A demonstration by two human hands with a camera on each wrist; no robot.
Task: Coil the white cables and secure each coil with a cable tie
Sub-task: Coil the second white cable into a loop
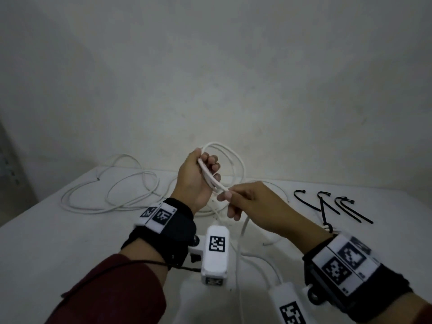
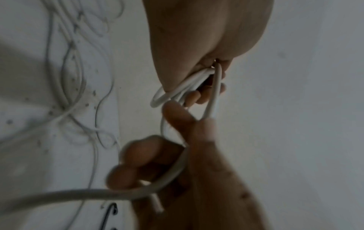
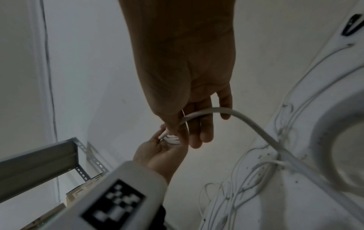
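**Operator:** Nearest the lens, at the bottom of the head view, sit my two wrist cameras. Above them, mid-frame, my left hand (image 1: 195, 181) is raised off the bench (image 1: 70, 242), its fingers (image 1: 211, 161) curled round a small coil (image 1: 224, 164) of white cable.

**Listener:** And your other hand?

**Operator:** My right hand (image 1: 249, 203) is just beside it, thumb and forefinger pinching the strand that runs out of the coil; the other fingers hang loosely curled. More loose white cable (image 1: 112, 195) sprawls across the bench at left of frame. Three black cable ties (image 1: 332, 205) lie at right, untouched.

**Listener:** So you are mid-wind?

**Operator:** I judge so. To do it well, I would lay each new loop to match those already gathered, keep the left hand firm so none springs free, and let the strand slide through the right fingers without twisting. The trailing length crosses other cable, so it could snag; I would feed it slowly.
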